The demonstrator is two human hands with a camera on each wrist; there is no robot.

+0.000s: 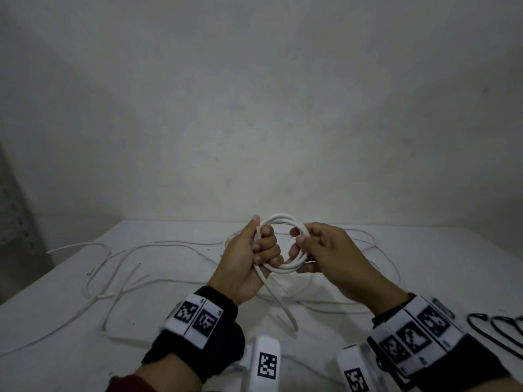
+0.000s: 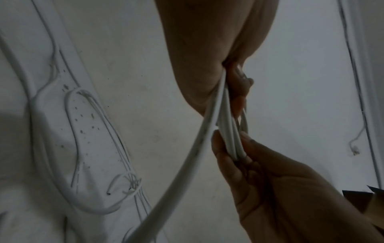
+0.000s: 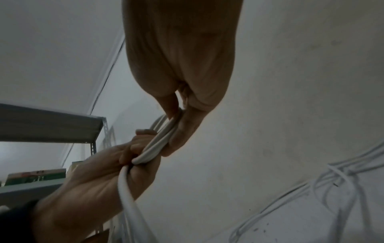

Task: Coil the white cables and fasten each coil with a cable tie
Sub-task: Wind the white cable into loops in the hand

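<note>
I hold a small round coil of white cable [image 1: 284, 217] in the air above the table, between both hands. My left hand [image 1: 256, 251] grips the coil's left side with its fingers curled through the loop. My right hand [image 1: 307, 247] pinches the coil's right side [image 3: 161, 139] between thumb and fingers. The cable's loose tail [image 1: 278, 298] hangs from the left hand down toward me; the left wrist view shows the tail [image 2: 182, 164] running off beside the bunched strands [image 2: 230, 136]. Black cable ties [image 1: 492, 329] lie at the right edge of the table.
Several more loose white cables [image 1: 119, 267] sprawl over the white table [image 1: 424, 264], left and behind the hands. A bare wall rises close behind. A grey metal shelf [image 3: 51, 125] stands off to the left. Dark specks dot the tabletop.
</note>
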